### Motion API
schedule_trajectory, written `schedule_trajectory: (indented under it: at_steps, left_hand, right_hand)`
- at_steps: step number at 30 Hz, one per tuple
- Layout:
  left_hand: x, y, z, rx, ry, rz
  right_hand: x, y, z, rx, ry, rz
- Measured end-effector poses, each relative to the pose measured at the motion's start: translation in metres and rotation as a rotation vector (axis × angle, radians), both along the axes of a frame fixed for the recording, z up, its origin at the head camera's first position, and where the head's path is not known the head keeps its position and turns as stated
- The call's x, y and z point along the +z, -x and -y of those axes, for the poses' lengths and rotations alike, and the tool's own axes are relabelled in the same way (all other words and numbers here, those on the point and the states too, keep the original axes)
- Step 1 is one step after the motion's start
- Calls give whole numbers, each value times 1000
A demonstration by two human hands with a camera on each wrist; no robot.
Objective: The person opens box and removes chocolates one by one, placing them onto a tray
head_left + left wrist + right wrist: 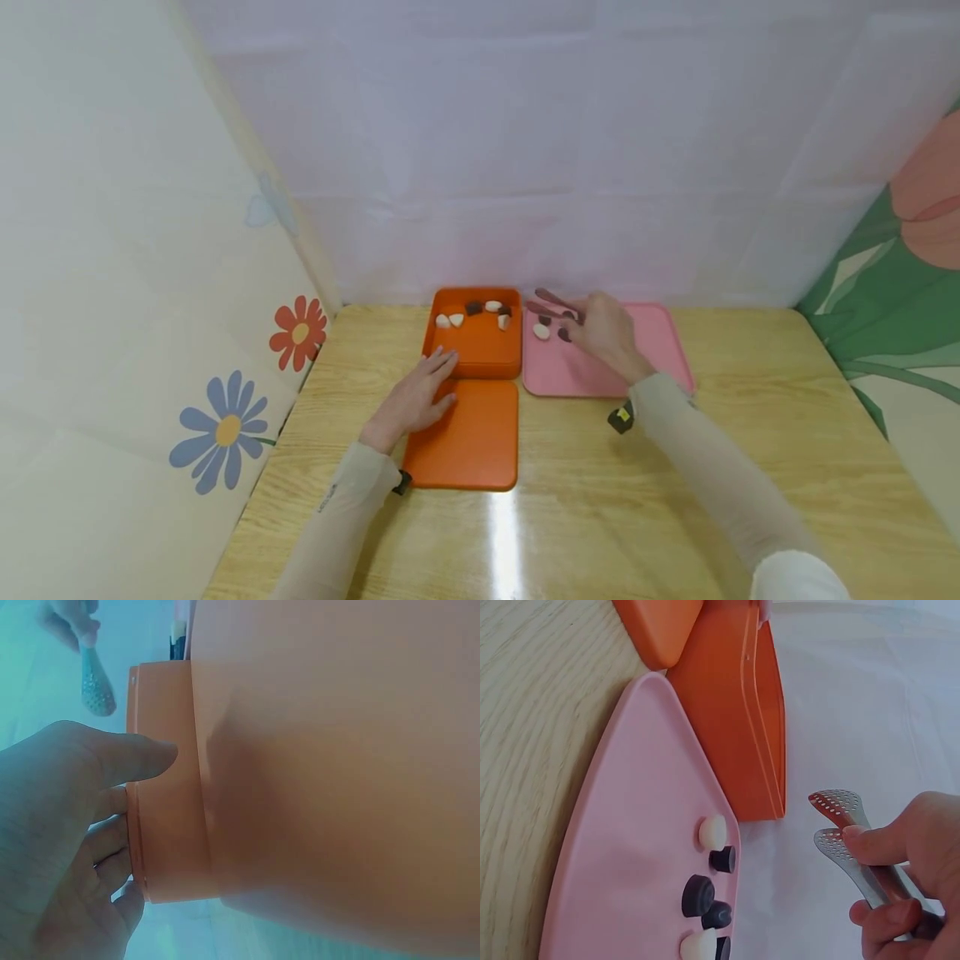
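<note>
My right hand (606, 332) grips a pair of metal tongs (881, 874) with perforated tips. The tips are apart, nothing between them, and point left over the back of the pink tray (577, 375). Below them on the tray lie several small white pieces (712, 832) and black stopper-like pieces (697, 895). My left hand (414, 396) reaches over the front rim of an orange box (487, 368); its fingers lie across the rim, thumb held out by the front wall. White pieces (456, 320) and dark pieces (473, 307) sit inside along its back half.
A flat orange lid (472, 442) lies on the wooden table (570, 500) just in front of the box, partly under the left hand. Box and tray stand side by side near a pale cloth wall (525, 167). Flower-printed sheets (225, 429) close off both sides.
</note>
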State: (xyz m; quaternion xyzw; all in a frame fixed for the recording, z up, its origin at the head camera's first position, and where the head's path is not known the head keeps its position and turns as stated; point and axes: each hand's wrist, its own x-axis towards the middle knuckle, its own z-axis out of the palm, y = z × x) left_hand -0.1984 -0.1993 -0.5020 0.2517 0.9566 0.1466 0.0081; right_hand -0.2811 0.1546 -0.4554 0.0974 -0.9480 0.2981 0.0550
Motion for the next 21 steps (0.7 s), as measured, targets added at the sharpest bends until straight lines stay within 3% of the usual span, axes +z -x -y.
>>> schedule_trajectory:
  at_steps: [9, 21]
  left_hand:
    - [1, -2, -1, 5, -7, 5]
    - [0, -3, -1, -3, -8, -19]
  right_hand:
    - [6, 4, 17, -3, 38, 14]
    - [14, 2, 38, 10, 36, -35]
